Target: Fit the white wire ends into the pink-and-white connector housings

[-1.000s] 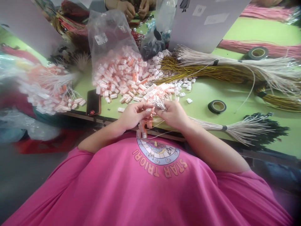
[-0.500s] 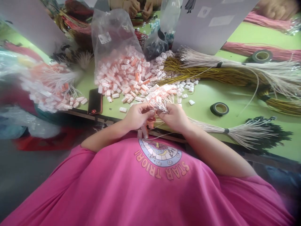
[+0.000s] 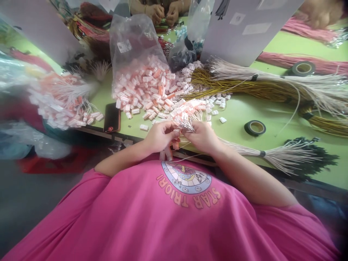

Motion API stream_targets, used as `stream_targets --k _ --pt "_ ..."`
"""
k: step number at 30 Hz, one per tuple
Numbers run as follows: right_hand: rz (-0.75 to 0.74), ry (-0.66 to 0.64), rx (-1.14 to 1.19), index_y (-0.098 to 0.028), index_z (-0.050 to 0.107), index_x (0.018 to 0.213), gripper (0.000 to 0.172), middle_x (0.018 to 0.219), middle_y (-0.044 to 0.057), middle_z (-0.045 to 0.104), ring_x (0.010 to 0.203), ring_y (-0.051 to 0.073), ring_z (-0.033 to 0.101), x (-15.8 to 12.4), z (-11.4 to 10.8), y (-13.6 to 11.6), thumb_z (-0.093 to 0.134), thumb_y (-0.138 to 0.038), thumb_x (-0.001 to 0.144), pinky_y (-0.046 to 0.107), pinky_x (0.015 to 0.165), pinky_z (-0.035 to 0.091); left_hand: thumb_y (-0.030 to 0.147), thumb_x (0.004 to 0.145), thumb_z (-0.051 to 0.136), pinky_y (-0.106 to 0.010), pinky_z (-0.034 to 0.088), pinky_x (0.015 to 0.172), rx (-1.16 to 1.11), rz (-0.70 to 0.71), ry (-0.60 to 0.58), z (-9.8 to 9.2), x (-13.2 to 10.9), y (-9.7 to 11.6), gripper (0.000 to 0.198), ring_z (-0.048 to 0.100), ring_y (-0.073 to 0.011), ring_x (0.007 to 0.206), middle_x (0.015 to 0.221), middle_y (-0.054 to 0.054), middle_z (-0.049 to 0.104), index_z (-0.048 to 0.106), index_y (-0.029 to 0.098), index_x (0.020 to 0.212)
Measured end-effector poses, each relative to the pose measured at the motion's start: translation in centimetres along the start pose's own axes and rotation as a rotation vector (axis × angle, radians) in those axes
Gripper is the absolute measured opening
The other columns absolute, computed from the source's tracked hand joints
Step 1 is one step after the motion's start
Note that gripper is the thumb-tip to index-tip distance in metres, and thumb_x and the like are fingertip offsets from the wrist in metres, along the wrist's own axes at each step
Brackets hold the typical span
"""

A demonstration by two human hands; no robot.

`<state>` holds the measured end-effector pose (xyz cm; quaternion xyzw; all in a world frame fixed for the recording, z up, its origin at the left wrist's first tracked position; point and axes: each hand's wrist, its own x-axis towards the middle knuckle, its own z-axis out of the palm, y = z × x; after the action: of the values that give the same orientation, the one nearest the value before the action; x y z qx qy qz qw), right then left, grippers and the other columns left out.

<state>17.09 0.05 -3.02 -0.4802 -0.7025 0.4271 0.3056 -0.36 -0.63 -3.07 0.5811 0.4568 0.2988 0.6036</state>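
The shiny-tipped wires (image 3: 187,125) are at the near edge of the green table (image 3: 233,119). The right hand (image 3: 204,137) is wrapped around them. The left hand (image 3: 158,137) pinches small orange-and-white plugs (image 3: 176,133) right beside the shiny tips.

Small-parts wiring workshop, with several people working around a shared green desk (image 3: 233,116).
The bulk stock shows it: loose orange-and-white connectors (image 3: 144,88) lie heaped in and around a clear plastic bag (image 3: 133,38), beside bundled white wires (image 3: 233,74), yellow wires (image 3: 244,87) and pink wires (image 3: 301,59), with rolls of black tape (image 3: 252,133) nearby. Grey upright panels (image 3: 239,40) bearing stuck-on paper stand across the surface; beyond, a co-worker's hands (image 3: 164,14) are at small items, and what looks like another person's hand (image 3: 322,14), blurred, shows at upper right. In front, the wearer's left hand (image 3: 160,137) pinches a connector piece (image 3: 176,133) while the right hand (image 3: 203,137) grips metal-tipped wires (image 3: 187,125).
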Motion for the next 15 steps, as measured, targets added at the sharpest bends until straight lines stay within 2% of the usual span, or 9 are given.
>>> stream_targets --k 4,8,12,15 --pt "0.011 0.047 -0.008 -0.015 0.063 0.065 0.012 0.059 -0.001 0.059 0.058 0.01 0.052 0.0 0.1 -0.1 0.054 -0.017 0.073 0.024 0.054 0.038 0.025 0.086 0.057 -0.019 0.05 0.045 0.086 0.054 0.026 0.0 0.1 -0.2 0.011 0.065 -0.011 0.049 0.069 -0.002 0.066 0.057 0.014 0.089" --pt "0.015 0.064 -0.023 -0.014 0.062 0.064 0.012 0.06 -0.001 0.058 0.058 0.01 0.051 0.0 -0.1 -0.1 0.057 -0.021 0.073 0.024 0.055 0.038 0.025 0.086 0.057 -0.021 0.05 0.05 0.224 0.108 0.032 -0.6 0.0 0.2 0.012 0.065 -0.0116 0.055 0.069 -0.002 0.066 0.062 0.014 0.088" --pt "-0.002 0.007 0.055 -0.014 0.064 0.068 0.016 0.063 -0.001 0.059 0.06 0.01 0.052 0.1 -0.3 0.4 0.058 -0.027 0.077 0.025 0.058 0.041 0.024 0.085 0.06 -0.025 0.052 0.065 0.536 0.343 0.121 -1.6 -0.3 0.5 0.012 0.065 -0.0134 0.071 0.079 -0.005 0.067 0.068 0.015 0.083" --pt "-0.031 0.029 0.12 -0.016 0.067 0.072 0.018 0.068 0.0 0.063 0.065 0.011 0.055 0.3 -0.7 0.8 0.06 -0.031 0.078 0.027 0.063 0.044 0.025 0.085 0.06 -0.029 0.052 0.076 0.696 0.509 0.088 -3.0 -0.8 0.5 0.016 0.064 -0.0153 0.082 0.09 -0.006 0.069 0.07 0.019 0.097"
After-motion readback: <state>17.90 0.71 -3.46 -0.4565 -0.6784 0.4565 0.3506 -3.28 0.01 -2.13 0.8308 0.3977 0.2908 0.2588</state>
